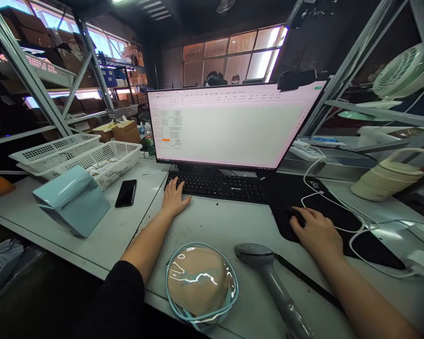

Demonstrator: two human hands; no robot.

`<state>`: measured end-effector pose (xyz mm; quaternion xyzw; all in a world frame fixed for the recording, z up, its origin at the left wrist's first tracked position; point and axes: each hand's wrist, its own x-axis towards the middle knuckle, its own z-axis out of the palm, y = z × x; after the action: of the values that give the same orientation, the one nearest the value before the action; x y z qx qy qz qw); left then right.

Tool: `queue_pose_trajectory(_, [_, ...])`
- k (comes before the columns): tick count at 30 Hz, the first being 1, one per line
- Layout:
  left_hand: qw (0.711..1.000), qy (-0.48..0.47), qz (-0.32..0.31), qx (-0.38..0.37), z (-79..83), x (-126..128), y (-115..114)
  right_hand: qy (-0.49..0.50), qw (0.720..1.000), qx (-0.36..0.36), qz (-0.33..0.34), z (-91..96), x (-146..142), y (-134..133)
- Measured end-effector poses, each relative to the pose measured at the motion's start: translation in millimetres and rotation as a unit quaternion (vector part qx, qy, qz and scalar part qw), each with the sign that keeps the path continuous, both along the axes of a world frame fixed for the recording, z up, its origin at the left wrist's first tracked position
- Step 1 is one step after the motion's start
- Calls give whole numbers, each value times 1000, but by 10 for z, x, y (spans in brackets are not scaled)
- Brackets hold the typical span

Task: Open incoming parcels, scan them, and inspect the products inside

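Observation:
My left hand (175,197) lies with fingers spread on the left end of a black keyboard (215,186). On a black mouse pad (284,214), my right hand (317,230) is wrapped over a dark computer mouse (297,217), which shows only in part under the fingers. Behind the keyboard stands a monitor (226,127) with a spreadsheet on its screen. Nearer to me, between my arms, are a round beige item in a clear pouch with light-blue trim (198,282) and a grey handheld barcode scanner (268,273).
At left are a black phone (126,193), a light-blue box-like packet (72,202) and white plastic baskets (118,162). A cream lidded cup (385,179), white cables (353,230) and a green fan (399,75) are at right. Metal shelving (24,70) with cartons rises behind.

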<state>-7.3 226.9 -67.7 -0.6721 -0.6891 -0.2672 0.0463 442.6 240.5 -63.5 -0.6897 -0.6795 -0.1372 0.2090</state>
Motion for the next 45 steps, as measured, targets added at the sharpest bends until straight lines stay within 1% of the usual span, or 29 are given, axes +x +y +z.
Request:
queue_pose_trajectory(13, [1000, -10, -8, -4, -30, -18, 14, 1, 1000, 12, 21, -58, 51, 44])
queue_pose_trajectory(21, [1000, -10, 0, -12, -8, -7, -4, 10, 1000, 17, 20, -54, 46, 36])
queue_pose_trajectory(35, [1000, 10, 0, 1, -20, -10, -9, 4, 998, 61, 31, -71, 38, 15])
queue_pose_trajectory(45, [1000, 18, 0, 4, -47, -27, 9, 8, 998, 61, 29, -57, 24, -5])
